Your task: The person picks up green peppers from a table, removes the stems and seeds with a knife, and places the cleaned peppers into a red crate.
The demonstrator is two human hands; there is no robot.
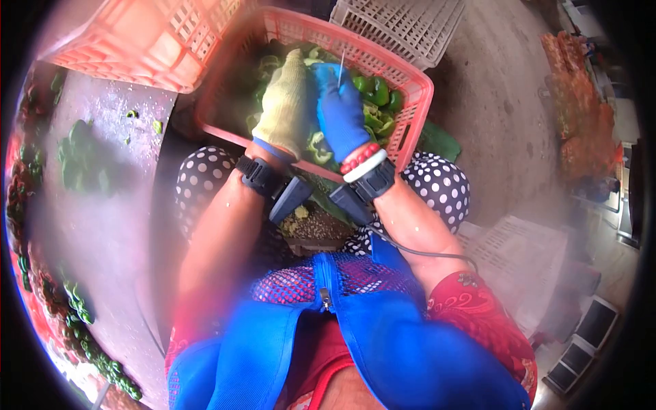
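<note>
My left hand (281, 102), in a pale yellow knit glove, is over a pink plastic crate (418, 96). Its fingers are bunched and turned away, so whatever they hold is hidden. Close beside it, my right hand (339, 113) wears a blue glove and is closed around a knife (342, 68); the thin blade points up and away from me. Cut green pepper pieces (374, 119) lie in the crate around both hands. Several whole green peppers (377, 92) sit at its right side.
A second pink crate (147, 44) stands at upper left, a grey crate (403, 24) behind. Pepper scraps (132, 114) lie on the floor at left. Peppers are piled along the far left edge (89, 342). A white crate (519, 253) is at right, with orange sacks (581, 109) beyond.
</note>
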